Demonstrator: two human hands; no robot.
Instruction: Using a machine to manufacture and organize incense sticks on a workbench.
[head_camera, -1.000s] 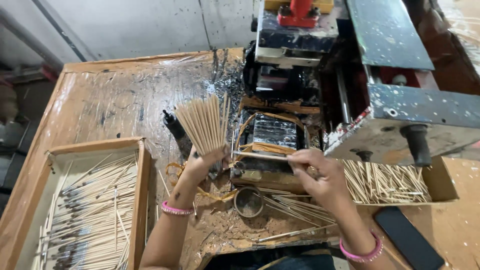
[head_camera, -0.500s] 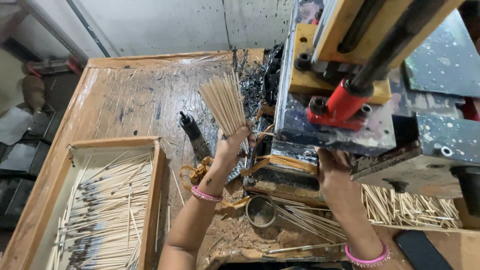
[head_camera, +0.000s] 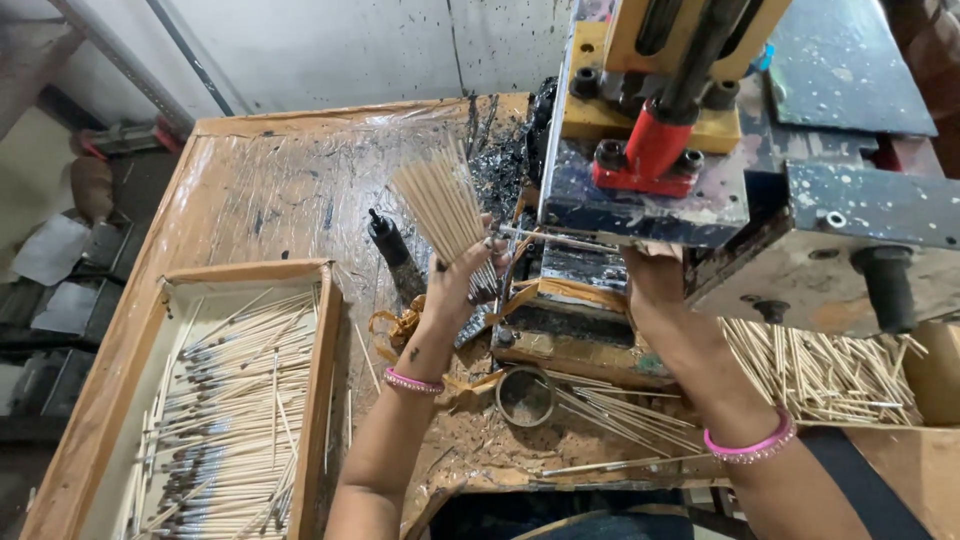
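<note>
**Feeding thin sticks into the machine**

The left hand (head_camera: 462, 280) is clenched around a bundle of thin sticks (head_camera: 440, 205), which fan upward and away from the person, just left of the machine (head_camera: 700, 150). The bundle is too dense to count; it holds some dozens of sticks. One single stick (head_camera: 545, 238) lies across from the fingers of this hand toward the machine, near its front opening.

The right hand (head_camera: 655, 272) reaches under the machine's overhanging metal block. Its fingers are hidden there, so I cannot tell if it is grasping something or is released. Each wrist wears one pink bangle, so there are two in total.

About the progress, I judge that the work is in the middle. On the left, one wooden tray (head_camera: 320, 400) already holds a large pile of sticks with dark coated ends (head_camera: 230, 420), too many to count. On the right, under the machine, another pile of bare sticks (head_camera: 820, 375) waits, also many. A few loose sticks (head_camera: 620, 415) lie on the near part of the surface (head_camera: 270, 190), beside one small round metal ring (head_camera: 526, 396). One small dark bottle (head_camera: 388, 238) stands left of the bundle. The surface is stained with dark splashes near the machine.
</note>
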